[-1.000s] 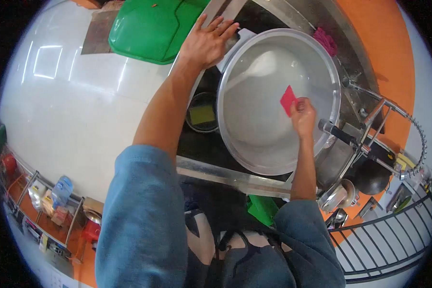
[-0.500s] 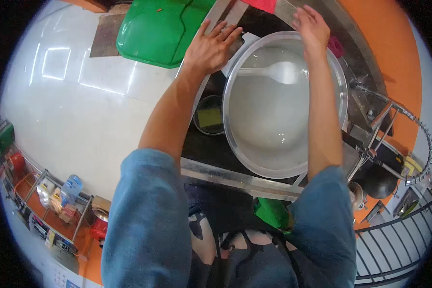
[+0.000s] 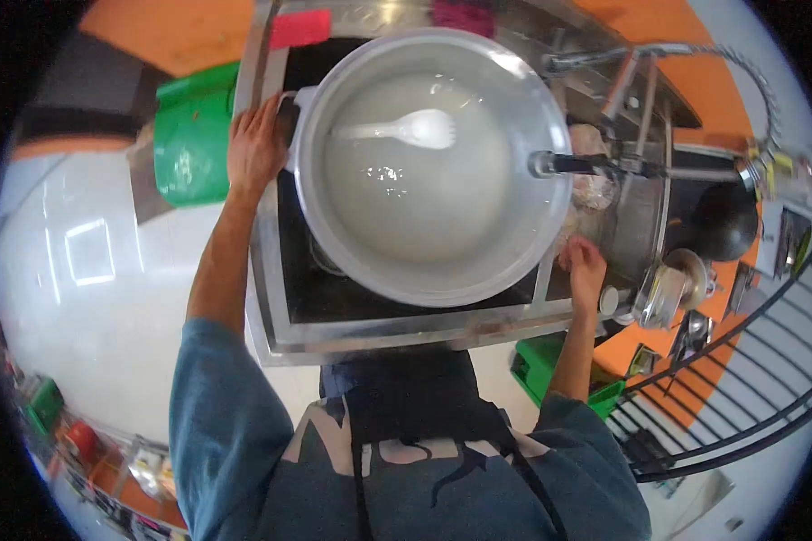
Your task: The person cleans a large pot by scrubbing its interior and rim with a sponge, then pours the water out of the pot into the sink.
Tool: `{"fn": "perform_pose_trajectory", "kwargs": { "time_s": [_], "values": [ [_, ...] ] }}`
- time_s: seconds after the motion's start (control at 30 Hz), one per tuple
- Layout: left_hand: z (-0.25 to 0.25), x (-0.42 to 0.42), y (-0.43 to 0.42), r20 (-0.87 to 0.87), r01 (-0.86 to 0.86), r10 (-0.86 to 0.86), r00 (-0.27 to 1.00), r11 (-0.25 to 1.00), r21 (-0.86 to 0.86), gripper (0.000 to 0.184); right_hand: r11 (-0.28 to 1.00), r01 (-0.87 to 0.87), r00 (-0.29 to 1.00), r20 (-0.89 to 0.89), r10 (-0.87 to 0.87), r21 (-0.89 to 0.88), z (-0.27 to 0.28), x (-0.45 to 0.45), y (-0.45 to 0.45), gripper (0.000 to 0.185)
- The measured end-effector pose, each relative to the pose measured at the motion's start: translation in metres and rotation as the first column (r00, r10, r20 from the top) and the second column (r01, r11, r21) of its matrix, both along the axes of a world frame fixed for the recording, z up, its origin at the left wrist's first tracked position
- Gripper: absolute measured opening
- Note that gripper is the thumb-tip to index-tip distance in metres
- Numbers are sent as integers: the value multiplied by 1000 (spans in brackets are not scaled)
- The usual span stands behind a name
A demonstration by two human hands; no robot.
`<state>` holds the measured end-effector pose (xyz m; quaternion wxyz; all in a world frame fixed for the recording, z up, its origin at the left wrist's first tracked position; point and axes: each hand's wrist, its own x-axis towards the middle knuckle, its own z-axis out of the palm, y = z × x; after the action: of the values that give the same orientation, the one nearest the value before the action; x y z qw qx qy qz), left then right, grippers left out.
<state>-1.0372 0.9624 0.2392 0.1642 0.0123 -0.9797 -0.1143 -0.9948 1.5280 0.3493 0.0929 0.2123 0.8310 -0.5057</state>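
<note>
A wide metal pot (image 3: 433, 293) holds cloudy liquid, with a white paddle (image 3: 426, 129) lying in it. My left hand (image 3: 255, 151) rests on the steel edge beside the pot's left handle, fingers spread and nothing in it. Right of the pot, my right hand (image 3: 585, 261) hangs low over the sink area near plastic-wrapped items (image 3: 592, 185); its fingers look curled, and whether it touches or holds anything is unclear. The pink cloth piece (image 3: 300, 29) lies flat on the steel rim at the back left.
A black-handled spray faucet (image 3: 568, 164) reaches over the pot's right rim. A purple cloth (image 3: 463, 16) lies behind the pot. The green bin (image 3: 192, 140) stands left, a wok (image 3: 722, 221) at the right, and black railings (image 3: 740, 361) at the lower right.
The pink piece was let go at the back rim. My right hand has moved from over the pot to its lower right. The view has turned, and my left hand stays by the handle.
</note>
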Motion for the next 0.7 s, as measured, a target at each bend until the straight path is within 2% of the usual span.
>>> {"fn": "perform_pose_trajectory", "kwargs": {
  "time_s": [0.07,0.13,0.17,0.2,0.27,0.33,0.37,0.4,0.47,0.5,0.57,0.6,0.63,0.7],
  "values": [
    [0,3,1,-18,-22,22,1000,999,-23,46,993,110,987,-124,-103,47,-21,-32,16,34],
    [1,1,6,13,-69,69,998,997,19,40,995,-31,978,-201,49,91,-34,-67,17,49],
    [2,-3,9,38,-103,101,994,993,60,37,975,-69,985,-138,99,210,-56,-88,29,53],
    [6,-7,15,131,-175,161,978,979,101,35,940,-115,988,-62,142,322,-91,-104,43,57],
    [17,-16,17,321,-338,277,906,929,152,32,893,-94,991,-40,124,440,-92,-113,30,63],
    [24,-24,10,447,-357,247,859,916,180,31,886,45,986,-164,35,461,-82,-106,9,66],
    [26,-29,7,490,-384,257,833,906,177,32,925,68,972,-236,23,374,-81,-105,3,65],
    [29,-30,5,498,-389,249,831,900,198,34,922,85,968,-250,13,379,-82,-106,0,65],
    [21,-37,-12,598,-352,204,775,925,140,37,910,128,962,-273,-17,394,-85,-104,-1,65],
    [13,-39,-21,608,-317,179,774,940,126,35,855,176,960,-277,-40,488,-93,-103,1,63],
    [-5,-41,-35,623,-243,128,772,964,104,33,845,153,985,-150,-88,512,-86,-105,1,55],
    [-9,-36,-39,565,-220,101,819,964,146,36,842,141,990,-87,-112,521,-81,-106,-2,52],
    [-17,-32,-43,592,-263,100,800,945,196,37,847,129,991,-89,-97,515,-79,-105,-3,52],
    [5,-30,-39,667,-353,81,740,892,283,37,858,102,993,-95,-63,503,-78,-104,1,53]
  ]
}}
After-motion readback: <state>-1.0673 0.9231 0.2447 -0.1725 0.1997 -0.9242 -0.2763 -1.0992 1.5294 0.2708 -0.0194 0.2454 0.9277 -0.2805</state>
